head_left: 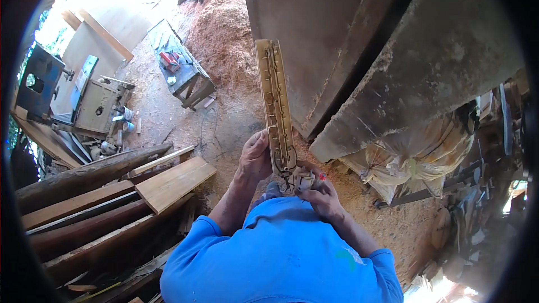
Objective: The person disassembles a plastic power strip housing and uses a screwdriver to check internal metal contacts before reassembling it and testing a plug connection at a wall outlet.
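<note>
A long, narrow, yellowish casing [275,98] stands out in front of me, its open face showing dark wires and a row of small fittings along its length. My left hand [256,154] is closed around its left edge near the lower end. Loose wires hang from that end, close to my body. In my right hand [321,197] is a small whitish block-like part [305,182] with something red beside it, pinched just right of the casing's lower end. Whether the wires join this part is too small to tell.
Planks and beams [177,182] are stacked at my left. Ahead stands a low workbench [193,78] with a red tool [170,62], beside a sawdust heap [224,33]. Large dark panels [337,39] rise at the right, above pale sacks [415,154]. A machine [92,106] is far left.
</note>
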`<state>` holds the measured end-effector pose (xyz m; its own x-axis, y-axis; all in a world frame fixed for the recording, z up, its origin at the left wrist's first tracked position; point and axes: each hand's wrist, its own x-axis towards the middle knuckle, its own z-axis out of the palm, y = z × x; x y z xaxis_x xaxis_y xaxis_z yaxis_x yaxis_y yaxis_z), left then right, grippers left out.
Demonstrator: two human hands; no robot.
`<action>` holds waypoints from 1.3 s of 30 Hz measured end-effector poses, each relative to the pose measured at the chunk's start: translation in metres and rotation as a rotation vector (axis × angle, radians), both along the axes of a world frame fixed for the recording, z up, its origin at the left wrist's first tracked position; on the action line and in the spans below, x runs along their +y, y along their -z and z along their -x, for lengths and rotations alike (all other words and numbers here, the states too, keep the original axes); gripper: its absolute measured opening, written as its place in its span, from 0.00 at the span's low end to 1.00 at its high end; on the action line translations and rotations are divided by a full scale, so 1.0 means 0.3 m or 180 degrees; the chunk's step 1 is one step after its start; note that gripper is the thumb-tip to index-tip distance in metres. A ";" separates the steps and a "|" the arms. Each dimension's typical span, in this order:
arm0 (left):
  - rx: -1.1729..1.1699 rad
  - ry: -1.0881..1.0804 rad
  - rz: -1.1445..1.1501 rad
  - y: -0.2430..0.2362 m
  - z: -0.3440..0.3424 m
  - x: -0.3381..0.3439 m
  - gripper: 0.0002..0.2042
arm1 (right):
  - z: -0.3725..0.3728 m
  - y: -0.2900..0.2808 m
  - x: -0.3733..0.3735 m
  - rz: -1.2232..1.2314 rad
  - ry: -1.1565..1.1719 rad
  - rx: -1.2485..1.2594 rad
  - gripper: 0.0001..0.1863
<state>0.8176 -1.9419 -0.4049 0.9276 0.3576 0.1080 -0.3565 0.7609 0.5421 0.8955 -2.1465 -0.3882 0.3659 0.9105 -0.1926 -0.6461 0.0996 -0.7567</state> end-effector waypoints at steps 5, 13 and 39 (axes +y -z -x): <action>0.0053 -0.0009 0.0041 -0.017 0.030 0.055 0.33 | -0.081 -0.023 -0.168 0.0084 0.0402 -0.0945 0.36; -0.0079 -0.0019 0.0038 0.063 0.032 0.098 0.29 | -0.426 -0.400 -0.559 -0.0304 0.3652 -0.2818 0.24; -0.0504 -0.1584 -0.0435 -0.186 -0.187 -0.514 0.24 | -1.105 -1.131 -0.612 -0.2225 0.3627 -0.6758 0.23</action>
<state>0.8739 -2.0960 -0.3490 0.6181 0.7227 0.3092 -0.7415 0.4055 0.5346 1.2269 -2.3300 -0.0488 -0.2465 0.0874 0.9652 0.9664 0.0965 0.2381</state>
